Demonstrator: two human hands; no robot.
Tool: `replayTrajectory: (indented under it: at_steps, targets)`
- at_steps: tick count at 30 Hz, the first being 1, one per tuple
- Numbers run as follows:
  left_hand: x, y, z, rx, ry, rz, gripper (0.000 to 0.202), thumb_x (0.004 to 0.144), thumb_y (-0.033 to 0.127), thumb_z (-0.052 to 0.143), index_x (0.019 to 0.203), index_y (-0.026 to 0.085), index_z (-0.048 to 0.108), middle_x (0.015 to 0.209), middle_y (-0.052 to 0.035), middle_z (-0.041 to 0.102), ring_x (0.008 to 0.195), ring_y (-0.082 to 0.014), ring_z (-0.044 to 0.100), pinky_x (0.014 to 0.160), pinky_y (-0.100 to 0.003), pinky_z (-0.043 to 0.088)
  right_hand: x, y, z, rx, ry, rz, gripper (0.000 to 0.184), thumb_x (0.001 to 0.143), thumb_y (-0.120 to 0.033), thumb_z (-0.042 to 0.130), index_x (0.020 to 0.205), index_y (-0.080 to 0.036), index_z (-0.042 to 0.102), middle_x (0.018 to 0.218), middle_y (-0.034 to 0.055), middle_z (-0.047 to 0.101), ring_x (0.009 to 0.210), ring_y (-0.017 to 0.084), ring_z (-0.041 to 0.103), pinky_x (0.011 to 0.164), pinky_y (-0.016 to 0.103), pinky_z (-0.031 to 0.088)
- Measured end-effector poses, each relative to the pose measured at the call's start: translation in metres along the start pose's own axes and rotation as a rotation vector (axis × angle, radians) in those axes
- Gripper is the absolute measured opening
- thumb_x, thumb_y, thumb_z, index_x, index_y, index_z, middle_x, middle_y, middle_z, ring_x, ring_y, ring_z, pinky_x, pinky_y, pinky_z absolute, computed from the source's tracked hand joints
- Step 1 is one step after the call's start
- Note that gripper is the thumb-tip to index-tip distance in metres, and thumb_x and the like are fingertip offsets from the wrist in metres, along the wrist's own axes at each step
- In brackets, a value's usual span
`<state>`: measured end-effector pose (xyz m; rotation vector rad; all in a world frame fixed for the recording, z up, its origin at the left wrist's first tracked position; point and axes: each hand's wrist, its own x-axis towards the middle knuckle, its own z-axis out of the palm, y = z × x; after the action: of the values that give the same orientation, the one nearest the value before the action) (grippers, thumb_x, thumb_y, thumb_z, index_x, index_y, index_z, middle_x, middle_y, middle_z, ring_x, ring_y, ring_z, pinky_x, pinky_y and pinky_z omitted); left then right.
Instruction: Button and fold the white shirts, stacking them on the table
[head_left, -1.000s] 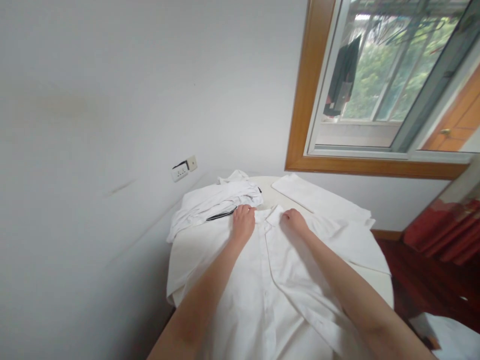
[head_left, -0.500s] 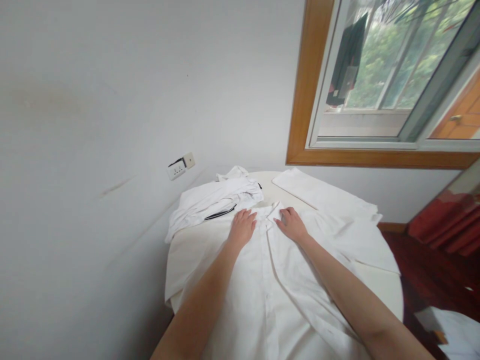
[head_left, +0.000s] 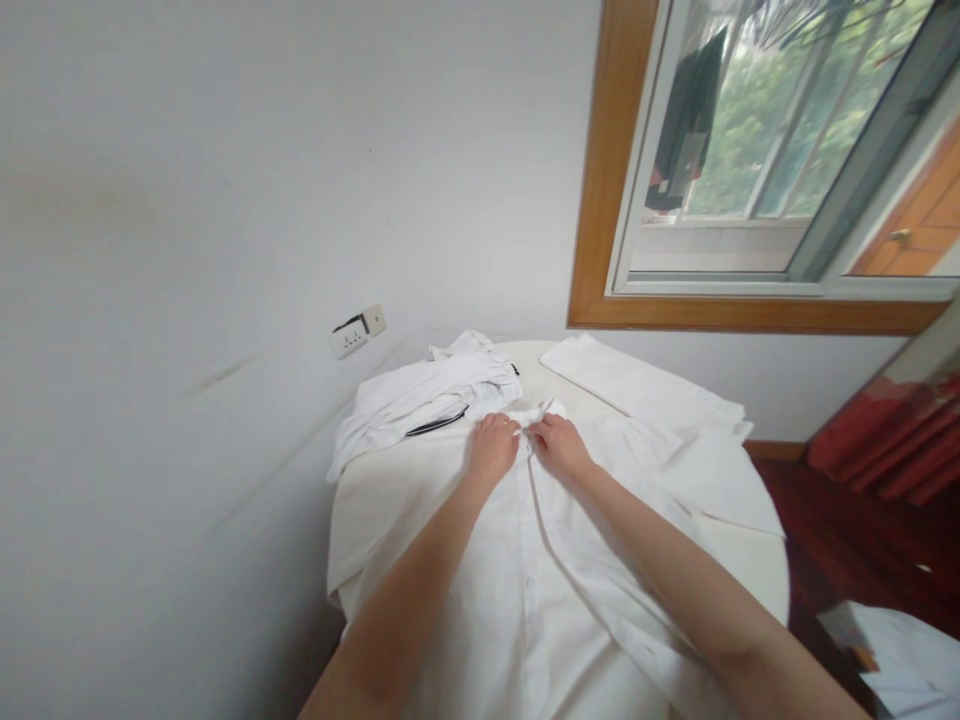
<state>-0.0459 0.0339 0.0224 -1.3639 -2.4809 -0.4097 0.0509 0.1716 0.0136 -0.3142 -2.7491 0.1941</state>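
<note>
Two hands (head_left: pixel 493 450) (head_left: pixel 560 447), one spread shirt (head_left: pixel 495 590)

The shirt (head_left: pixel 525 570) at six o'clock is matt, creased cloth; the window trim (head_left: pixel 606 170) at one o'clock is smooth wood.

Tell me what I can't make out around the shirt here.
- Head view: the lower end of the white button-front cloth shirt is cut off by the bottom edge.
- Head view: the exact grip of the bare left hand and bare right hand near the shirt's collar is too small and blurred.
- Head view: the white, angular item, lower right, is cut off by the right edge.
</note>
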Motion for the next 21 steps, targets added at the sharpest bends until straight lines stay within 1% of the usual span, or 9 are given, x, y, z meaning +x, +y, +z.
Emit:
replayTrajectory:
  at_steps: [1,3,5,7,10,12,16,19,21]
  targets:
    - [0.000,0.002,0.000,-0.035,-0.008,-0.033,0.021,0.088,0.025,0.051,0.105,0.024,0.064,0.110,-0.0067,0.062,0.110,-0.0219,0.050,0.097,-0.037,0.037,0.001,-0.002,0.003,0.005,-0.003,0.026,0.027,0.091,-0.021,0.044,0.107,-0.023,0.066,0.094,0.0075,0.059,0.092,0.020,0.052,0.078,0.029,0.036]
    - [-0.001,0.002,0.003,-0.093,-0.002,-0.073,0.019,0.089,0.026,0.051,0.103,0.023,0.064,0.103,-0.0055,0.062,0.104,-0.0204,0.051,0.094,-0.034,0.038,0.003,-0.002,0.010,0.022,0.000,0.069,0.030,0.091,-0.020,0.044,0.112,-0.023,0.065,0.093,0.0077,0.059,0.091,0.019,0.053,0.079,0.028,0.037]
    - [-0.003,-0.001,0.007,-0.141,0.007,-0.071,0.018,0.088,0.027,0.054,0.102,0.024,0.064,0.101,-0.0040,0.061,0.104,-0.0195,0.050,0.094,-0.034,0.037,0.003,0.001,0.015,0.051,-0.001,0.074,0.033,0.091,-0.019,0.045,0.117,-0.024,0.063,0.093,0.0072,0.058,0.090,0.019,0.054,0.079,0.027,0.037]
    - [-0.004,-0.004,0.009,-0.172,0.008,-0.056,0.015,0.087,0.028,0.056,0.099,0.025,0.064,0.101,-0.0027,0.061,0.103,-0.0190,0.050,0.094,-0.033,0.037,0.002,0.004,0.017,0.079,-0.008,0.047,0.034,0.091,-0.020,0.044,0.119,-0.026,0.063,0.092,0.0068,0.057,0.089,0.018,0.054,0.079,0.026,0.038]
    - [-0.005,-0.003,0.008,-0.156,0.048,-0.067,0.013,0.083,0.027,0.061,0.096,0.025,0.064,0.103,-0.0026,0.058,0.102,-0.0195,0.049,0.091,-0.033,0.038,0.001,0.006,0.017,0.098,-0.003,0.011,0.033,0.091,-0.020,0.044,0.117,-0.026,0.064,0.092,0.0067,0.057,0.090,0.018,0.054,0.079,0.026,0.038]
    - [-0.005,0.000,0.008,-0.113,0.069,-0.078,0.013,0.082,0.027,0.063,0.094,0.025,0.064,0.101,-0.0031,0.057,0.101,-0.0206,0.050,0.088,-0.034,0.038,0.001,0.005,0.017,0.110,0.007,0.002,0.032,0.091,-0.018,0.044,0.114,-0.024,0.064,0.093,0.0070,0.057,0.092,0.018,0.054,0.080,0.025,0.038]
    - [-0.006,0.003,0.012,-0.073,0.006,-0.078,0.010,0.086,0.026,0.058,0.093,0.023,0.064,0.093,-0.0034,0.059,0.094,-0.0195,0.054,0.084,-0.032,0.040,0.003,0.003,0.017,0.129,-0.017,0.021,0.027,0.087,-0.012,0.044,0.106,-0.019,0.062,0.095,0.0071,0.060,0.091,0.017,0.055,0.079,0.024,0.039]
    - [-0.008,0.002,0.017,-0.098,-0.028,-0.092,0.012,0.088,0.027,0.054,0.098,0.023,0.060,0.095,-0.0026,0.060,0.094,-0.0177,0.056,0.081,-0.029,0.040,0.003,0.004,0.017,0.155,-0.022,0.023,0.025,0.084,-0.009,0.046,0.102,-0.019,0.059,0.096,0.0059,0.062,0.092,0.016,0.056,0.079,0.023,0.038]
    - [-0.009,0.001,0.017,-0.111,-0.038,-0.106,0.011,0.088,0.027,0.054,0.097,0.023,0.059,0.095,-0.0018,0.061,0.094,-0.0170,0.057,0.080,-0.027,0.040,0.002,0.006,0.017,0.192,-0.013,0.021,0.024,0.083,-0.009,0.046,0.101,-0.019,0.058,0.095,0.0045,0.064,0.091,0.015,0.056,0.080,0.023,0.037]
